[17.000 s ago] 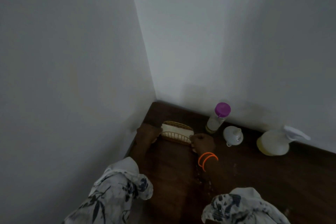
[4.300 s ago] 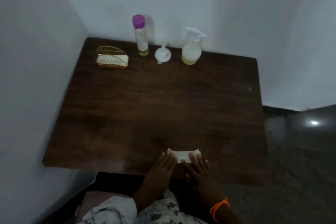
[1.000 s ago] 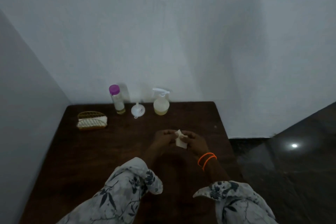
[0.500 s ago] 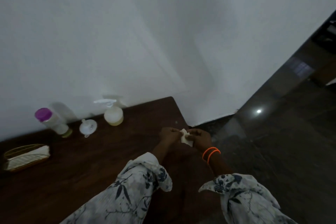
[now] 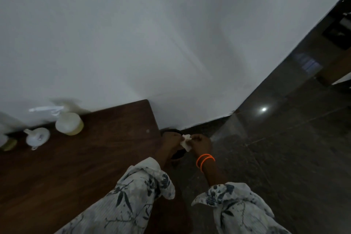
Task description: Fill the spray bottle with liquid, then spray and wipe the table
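Just below frame centre, my left hand [image 5: 171, 139] and right hand [image 5: 201, 143] pinch a crumpled white tissue [image 5: 185, 142] together, held past the worktop's [image 5: 79, 161] right edge above a dark round bin [image 5: 177, 153] on the floor. I judge wiping finished; next comes dropping the tissue. The spray bottle [image 5: 69, 122] stands at left by the wall, beside a white funnel [image 5: 37, 137].

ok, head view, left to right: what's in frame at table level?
Bottle base at the frame edge → white funnel → spray bottle → left hand → crumpled tissue pinched by both hands → right hand → orange bangles on the right wrist.
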`<state>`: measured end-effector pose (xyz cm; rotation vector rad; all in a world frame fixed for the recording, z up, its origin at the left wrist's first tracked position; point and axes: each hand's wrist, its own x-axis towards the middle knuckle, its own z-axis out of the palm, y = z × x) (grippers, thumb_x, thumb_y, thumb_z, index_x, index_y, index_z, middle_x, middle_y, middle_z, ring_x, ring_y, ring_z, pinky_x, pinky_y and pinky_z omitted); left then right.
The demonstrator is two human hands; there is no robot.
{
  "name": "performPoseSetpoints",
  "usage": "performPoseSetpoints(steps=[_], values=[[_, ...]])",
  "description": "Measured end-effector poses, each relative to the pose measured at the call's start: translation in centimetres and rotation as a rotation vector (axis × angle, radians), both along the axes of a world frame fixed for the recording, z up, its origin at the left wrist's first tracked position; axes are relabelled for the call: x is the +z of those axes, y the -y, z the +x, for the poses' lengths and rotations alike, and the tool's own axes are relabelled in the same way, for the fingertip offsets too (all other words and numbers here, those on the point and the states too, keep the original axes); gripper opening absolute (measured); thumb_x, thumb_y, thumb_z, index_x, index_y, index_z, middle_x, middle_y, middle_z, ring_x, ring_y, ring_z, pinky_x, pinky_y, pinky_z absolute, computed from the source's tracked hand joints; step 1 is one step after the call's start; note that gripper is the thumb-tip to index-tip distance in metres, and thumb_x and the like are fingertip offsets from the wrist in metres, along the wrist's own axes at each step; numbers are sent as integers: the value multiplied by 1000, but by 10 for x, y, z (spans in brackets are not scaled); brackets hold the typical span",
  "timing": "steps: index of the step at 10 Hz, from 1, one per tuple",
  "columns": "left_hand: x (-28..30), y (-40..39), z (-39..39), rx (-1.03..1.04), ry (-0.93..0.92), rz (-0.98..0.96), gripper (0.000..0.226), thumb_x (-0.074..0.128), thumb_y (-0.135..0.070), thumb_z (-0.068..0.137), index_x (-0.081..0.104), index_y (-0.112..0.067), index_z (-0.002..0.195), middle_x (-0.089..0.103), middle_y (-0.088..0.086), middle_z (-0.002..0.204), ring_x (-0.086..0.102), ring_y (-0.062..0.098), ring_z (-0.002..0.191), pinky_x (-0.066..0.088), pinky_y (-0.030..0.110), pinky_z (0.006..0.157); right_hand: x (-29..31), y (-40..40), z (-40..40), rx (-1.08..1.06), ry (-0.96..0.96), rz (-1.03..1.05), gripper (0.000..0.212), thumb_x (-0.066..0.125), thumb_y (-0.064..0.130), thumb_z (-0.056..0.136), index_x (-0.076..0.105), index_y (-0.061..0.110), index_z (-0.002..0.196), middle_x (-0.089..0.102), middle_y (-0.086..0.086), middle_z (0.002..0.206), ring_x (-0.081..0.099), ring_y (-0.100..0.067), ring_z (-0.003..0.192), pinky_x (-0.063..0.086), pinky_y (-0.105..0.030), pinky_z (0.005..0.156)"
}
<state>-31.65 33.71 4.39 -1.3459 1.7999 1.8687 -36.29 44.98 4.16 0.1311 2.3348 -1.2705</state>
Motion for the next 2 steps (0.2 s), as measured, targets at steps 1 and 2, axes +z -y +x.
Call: performPoseSetpoints(steps=[1, 2], values=[[6, 20, -14, -125, 4, -137, 37, 62, -22, 102, 68, 2, 129, 68, 22, 131, 64, 37, 124, 53, 39, 103, 4, 11, -27, 55, -14, 70, 27, 79, 5, 81, 75, 0, 107, 75, -19, 109, 71, -30, 104, 50, -26, 86], [1, 31, -18, -118, 1, -307, 39, 57, -21, 105, 63, 4, 135, 59, 20, 145, 53, 33, 136, 40, 30, 112, 3, 15, -41, 12, -29, 109, 31, 76, 14, 87, 72, -1, 113, 75, -18, 112, 69, -28, 109, 46, -25, 90]])
